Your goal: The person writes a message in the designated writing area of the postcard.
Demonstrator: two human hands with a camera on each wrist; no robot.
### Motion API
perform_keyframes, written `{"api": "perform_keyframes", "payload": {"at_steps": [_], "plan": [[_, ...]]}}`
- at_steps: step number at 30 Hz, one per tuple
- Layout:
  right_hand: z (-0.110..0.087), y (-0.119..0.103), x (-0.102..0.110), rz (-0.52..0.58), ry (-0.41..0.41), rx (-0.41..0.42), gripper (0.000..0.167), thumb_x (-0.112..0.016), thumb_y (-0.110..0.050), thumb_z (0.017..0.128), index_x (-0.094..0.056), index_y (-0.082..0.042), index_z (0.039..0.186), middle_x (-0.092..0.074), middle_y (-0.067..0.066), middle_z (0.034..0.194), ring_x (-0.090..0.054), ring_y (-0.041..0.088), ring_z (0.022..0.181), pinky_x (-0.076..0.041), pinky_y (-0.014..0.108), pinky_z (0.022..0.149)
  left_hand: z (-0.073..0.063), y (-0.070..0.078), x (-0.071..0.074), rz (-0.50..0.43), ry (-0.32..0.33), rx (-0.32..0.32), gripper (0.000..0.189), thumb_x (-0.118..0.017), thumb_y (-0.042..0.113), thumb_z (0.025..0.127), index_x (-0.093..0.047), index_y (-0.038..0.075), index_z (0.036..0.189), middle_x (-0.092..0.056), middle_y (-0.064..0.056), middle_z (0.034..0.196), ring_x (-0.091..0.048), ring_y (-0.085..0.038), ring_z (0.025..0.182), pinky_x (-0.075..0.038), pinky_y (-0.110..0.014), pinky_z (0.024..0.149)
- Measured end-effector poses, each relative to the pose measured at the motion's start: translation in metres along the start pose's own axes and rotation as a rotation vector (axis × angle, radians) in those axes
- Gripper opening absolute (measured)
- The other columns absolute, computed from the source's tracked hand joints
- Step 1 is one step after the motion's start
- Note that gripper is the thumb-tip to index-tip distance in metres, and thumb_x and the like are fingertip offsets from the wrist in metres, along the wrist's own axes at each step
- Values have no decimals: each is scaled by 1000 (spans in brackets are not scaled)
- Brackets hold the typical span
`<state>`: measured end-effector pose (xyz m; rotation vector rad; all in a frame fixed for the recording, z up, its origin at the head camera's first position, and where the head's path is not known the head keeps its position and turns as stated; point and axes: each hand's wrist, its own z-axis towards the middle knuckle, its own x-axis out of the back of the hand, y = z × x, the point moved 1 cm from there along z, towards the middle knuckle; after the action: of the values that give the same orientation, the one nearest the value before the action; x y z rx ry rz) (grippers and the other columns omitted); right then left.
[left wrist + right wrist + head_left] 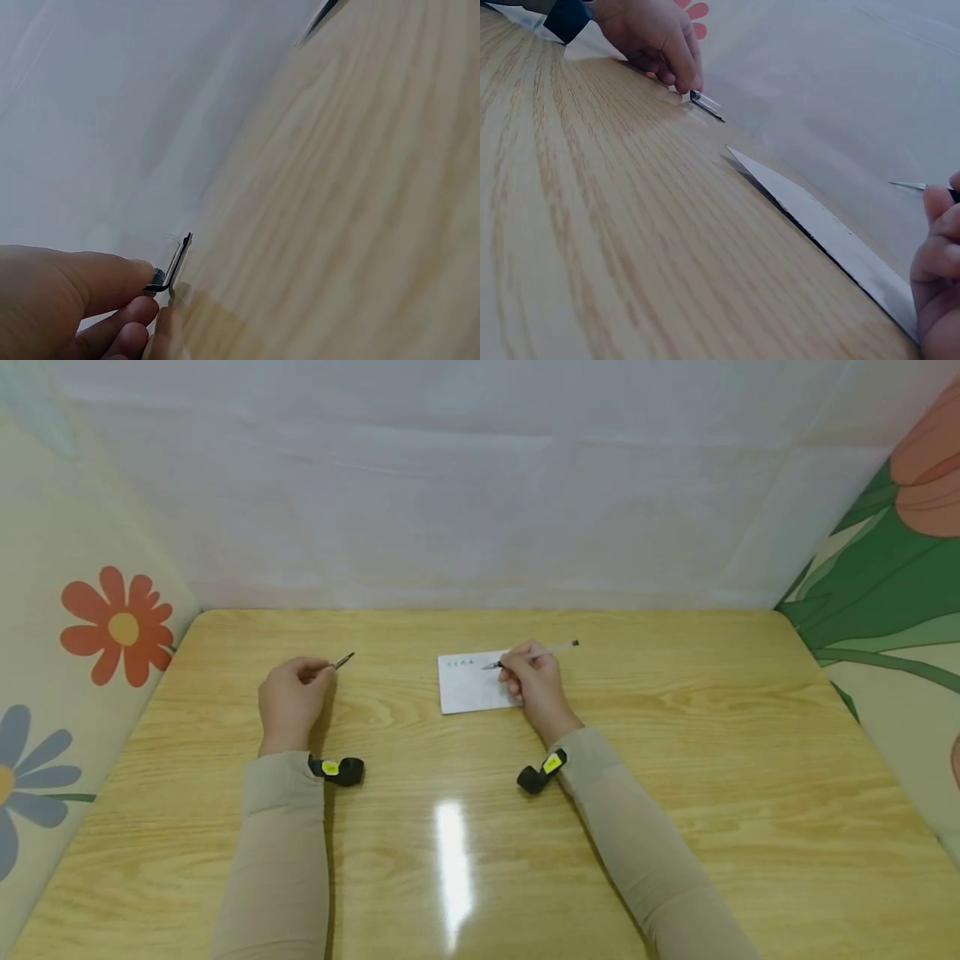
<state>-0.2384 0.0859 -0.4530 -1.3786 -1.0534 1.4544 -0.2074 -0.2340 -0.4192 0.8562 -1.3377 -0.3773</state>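
Note:
My left hand (294, 697) pinches a pen cap (343, 660) between thumb and fingers, at the left of the table. In the left wrist view the pen cap (177, 259) looks clear, with a dark clip. My right hand (538, 683) grips a pen (551, 651) with a clear barrel, its tip pointing left over a white card (468, 687). A short row of small dark marks runs along the card's top left. The right hand covers the card's right end. In the right wrist view the pen tip (907, 184) is above the card (817, 221).
The wood-grain table (397, 852) extends around both arms. A white sheet (480, 485) hangs behind its far edge. Flower-patterned panels stand at left and right. Each wrist wears a small black camera, the left camera (348, 771) and the right camera (532, 778).

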Motion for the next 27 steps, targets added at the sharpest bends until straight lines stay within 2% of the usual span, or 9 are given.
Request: {"api": "perform_keyframes", "payload": {"at_steps": [7,18,23,27], "plan": [[-1,0,0,-23,-9,17,15,-60,-4,96,-55,-8,83,-58,-2,60,-42,4,44,-30,17,39,-1,0,-2,14,22,8,34,-58,24,104,-70,-1,124,-69,-21,114,-60,-32,101,-45,-34,78],[-1,-1,1,-51,-13,23,14,-60,-5,96,-55,-8,83,-59,-2,60,-42,4,44,-30,17,38,1,-3,-5,41,2,-16,30,-61,23,103,-71,-1,119,-69,-19,109,-59,-31,95,-42,-34,77],[-1,0,1,-56,-12,26,14,-60,-5,96,-56,-8,83,-59,-2,60,-42,4,44,-30,17,38,-1,-1,-5,47,5,-27,30,-60,23,104,-71,-1,119,-68,-20,110,-60,-32,97,-44,-38,79],[-2,-1,1,-58,-11,23,14,-61,-5,96,-56,-8,83,-59,-2,60,-42,4,44,-31,17,38,-1,-2,-6,58,-5,-67,32,-60,21,104,-69,0,125,-67,-21,115,-60,-35,103,-47,-46,87]]}}
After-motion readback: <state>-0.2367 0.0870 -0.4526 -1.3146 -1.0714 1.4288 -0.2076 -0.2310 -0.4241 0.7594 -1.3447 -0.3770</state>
